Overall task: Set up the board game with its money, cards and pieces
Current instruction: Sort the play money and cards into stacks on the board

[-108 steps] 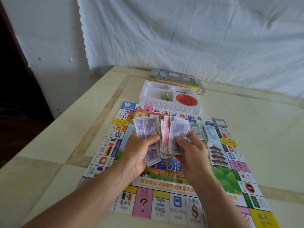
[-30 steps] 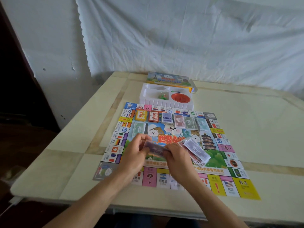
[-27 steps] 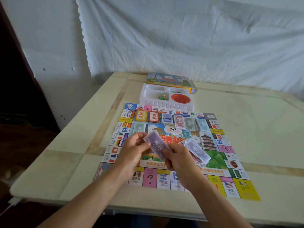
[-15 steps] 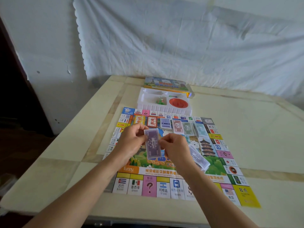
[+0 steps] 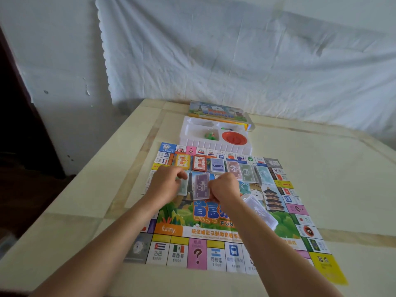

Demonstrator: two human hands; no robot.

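The colourful game board lies flat on the table. Along its far side sits a row of piles: yellow cards, red cards, then blue notes, pink notes, green notes and teal notes. A purple note pile lies below that row, between my hands. My right hand touches its right edge and grips a stack of pale notes that fans out under the palm. My left hand, fingers loosely curled, hovers over a greenish note.
A white plastic tray stands just beyond the board, with a red spinner and green pieces in it. The box lid lies behind it. A white sheet hangs on the wall; the table edge drops off at left.
Both hands carried a purple note forward from the held stack and laid it on the board. My left hand has let go of it and drawn left.
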